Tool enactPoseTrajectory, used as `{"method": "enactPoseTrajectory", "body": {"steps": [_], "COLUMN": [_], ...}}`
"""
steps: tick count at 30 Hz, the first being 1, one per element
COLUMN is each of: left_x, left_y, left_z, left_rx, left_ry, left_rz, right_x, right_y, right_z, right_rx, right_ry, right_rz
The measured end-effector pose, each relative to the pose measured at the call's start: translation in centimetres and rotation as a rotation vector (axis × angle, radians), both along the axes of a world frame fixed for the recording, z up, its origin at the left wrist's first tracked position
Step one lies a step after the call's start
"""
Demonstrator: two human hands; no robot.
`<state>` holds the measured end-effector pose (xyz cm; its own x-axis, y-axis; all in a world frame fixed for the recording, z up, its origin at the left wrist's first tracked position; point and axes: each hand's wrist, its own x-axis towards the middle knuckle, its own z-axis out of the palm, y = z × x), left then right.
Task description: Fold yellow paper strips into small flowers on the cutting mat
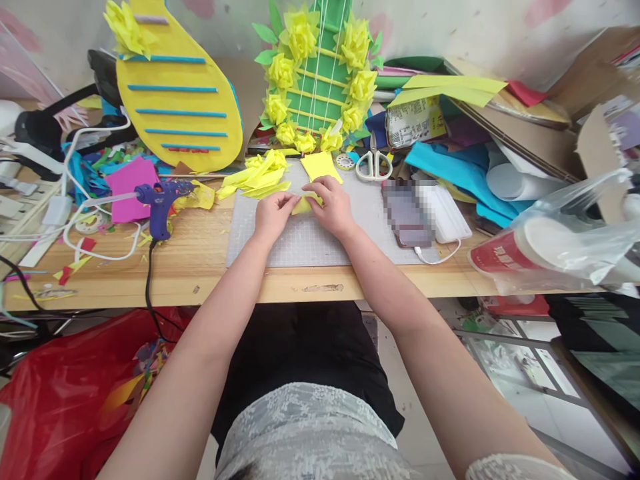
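Over the grey cutting mat [260, 247], my left hand [273, 215] pinches one end of a small piece of yellow crepe paper [301, 205]. My right hand [332, 205] grips the same piece from the other side, its fingers bent over it. Just beyond my hands lies a stack of yellow paper squares [320, 165]. To the left of that rests a pile of yellow paper petals [263, 175]. Behind stands a green cardboard instrument shape [320, 87] with white strings, ringed by yellow paper flowers [353, 43].
A purple glue gun [161, 207] stands at left, its cord over the table edge. White-handled scissors [374, 165], a phone [409, 213], a white power bank [445, 212] and a bagged red cup [505, 252] are at right. A yellow cutout [175, 100] leans behind.
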<state>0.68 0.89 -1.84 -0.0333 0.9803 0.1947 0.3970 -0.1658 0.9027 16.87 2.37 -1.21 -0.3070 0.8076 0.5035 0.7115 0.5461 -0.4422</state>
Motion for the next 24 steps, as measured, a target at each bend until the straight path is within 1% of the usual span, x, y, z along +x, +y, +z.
{"method": "enactPoseTrajectory", "body": {"steps": [6,12,16,21,24], "left_x": [-0.1,0.0,0.2,0.4,0.4], "left_y": [0.2,0.2,0.2,0.4,0.4], "left_z": [-0.2,0.1,0.2,-0.2,-0.3], "left_rx": [0.020,0.028,0.022,0.006,-0.007], "left_ry": [0.002,-0.019,-0.031,-0.058,-0.067], "left_rz": [0.087,0.200,0.190,0.168,0.156], "right_x": [0.0,-0.2,-0.5,-0.5,-0.4], "right_y": [-0.3,-0.8,-0.6,-0.1,0.2], "right_z": [0.2,0.9,0.5,-0.1,-0.2], "right_rx": [-0.004,-0.007,-0.066,0.008,0.007], "right_ry": [-0.008,-0.038,-0.096,-0.100,-0.079], "right_rz": [0.026,0.031,-0.010,-0.074,-0.102]}}
